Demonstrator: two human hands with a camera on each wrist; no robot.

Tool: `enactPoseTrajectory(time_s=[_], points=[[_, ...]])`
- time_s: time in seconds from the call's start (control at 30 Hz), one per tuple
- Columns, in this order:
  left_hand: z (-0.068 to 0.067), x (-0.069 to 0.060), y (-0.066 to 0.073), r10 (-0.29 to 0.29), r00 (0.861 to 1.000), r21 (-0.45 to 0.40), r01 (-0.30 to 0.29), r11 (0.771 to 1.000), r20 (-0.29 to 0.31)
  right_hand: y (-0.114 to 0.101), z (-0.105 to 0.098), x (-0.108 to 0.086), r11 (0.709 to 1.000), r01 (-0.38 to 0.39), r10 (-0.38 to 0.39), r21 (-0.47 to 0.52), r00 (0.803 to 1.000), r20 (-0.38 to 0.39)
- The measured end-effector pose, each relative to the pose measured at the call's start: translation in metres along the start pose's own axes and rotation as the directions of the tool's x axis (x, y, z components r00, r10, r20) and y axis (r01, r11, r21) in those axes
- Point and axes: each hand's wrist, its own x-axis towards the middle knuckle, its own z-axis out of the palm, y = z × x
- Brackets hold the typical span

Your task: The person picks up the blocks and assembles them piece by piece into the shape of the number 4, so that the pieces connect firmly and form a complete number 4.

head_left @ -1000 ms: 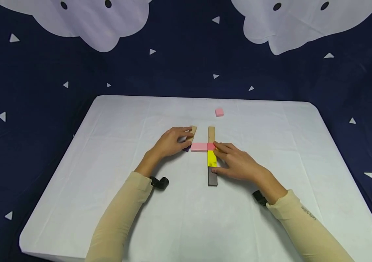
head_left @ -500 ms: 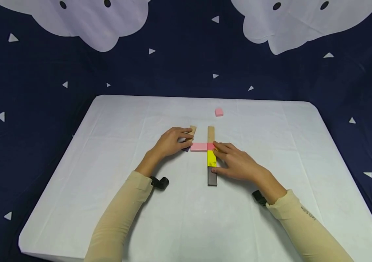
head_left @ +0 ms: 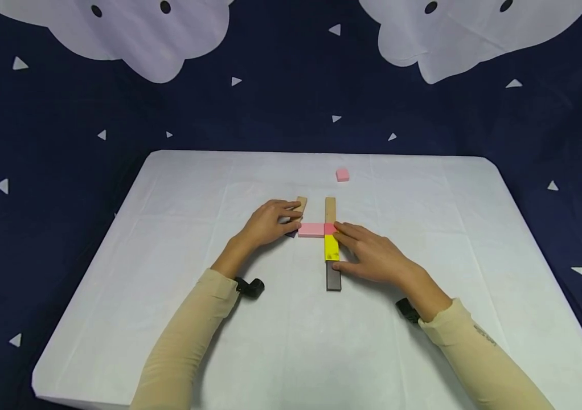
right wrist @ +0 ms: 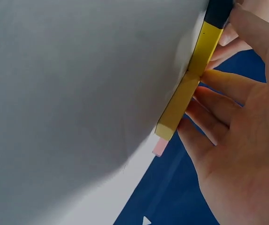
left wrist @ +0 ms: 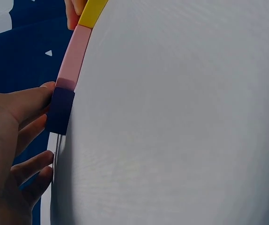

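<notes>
Flat coloured blocks lie joined on the white table. In the head view a plain wooden block (head_left: 330, 209), a small red block (head_left: 330, 229), a yellow block (head_left: 331, 248) and a dark grey block (head_left: 333, 278) form a column. A pink block (head_left: 311, 230) runs left from the red one. My left hand (head_left: 269, 221) rests at a slanted wooden block (head_left: 302, 203) and a dark block (left wrist: 60, 110), both partly covered by it. With fairly straight fingers, my right hand (head_left: 373, 250) touches the column's right side, its thumb at the dark grey block.
A loose pink block (head_left: 342, 175) lies behind the column. The white cloth-covered table (head_left: 219, 353) ends at a dark blue backdrop (head_left: 291, 125) with white clouds and triangles. Small black cameras sit on both wrists.
Both hands stay almost where they were, and the blocks keep the same layout. Only a slight shift of the head view shows.
</notes>
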Motion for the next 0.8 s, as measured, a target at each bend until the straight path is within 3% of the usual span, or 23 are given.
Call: enactPoseTrajectory(time_s=[0.23,0.6,0.8], points=[[-0.0014,0.0005,0.0008,-0.007,1.0,0.001,0.007,1.0,0.022,0.0,0.0012,-0.0004,1.0,-0.003,0.003,0.006,1.0,-0.01],[-0.001,0.0009,-0.0007,-0.01,1.0,-0.005,0.01,1.0,0.006,0.0,0.0019,0.0015,1.0,0.015,-0.015,-0.014,0.999,-0.035],[-0.0011,0.0002,-0.0003,-0.006,1.0,-0.018,0.006,1.0,0.008,0.0029,-0.0008,-0.0002,0.999,-0.011,0.012,0.043,0.999,-0.031]])
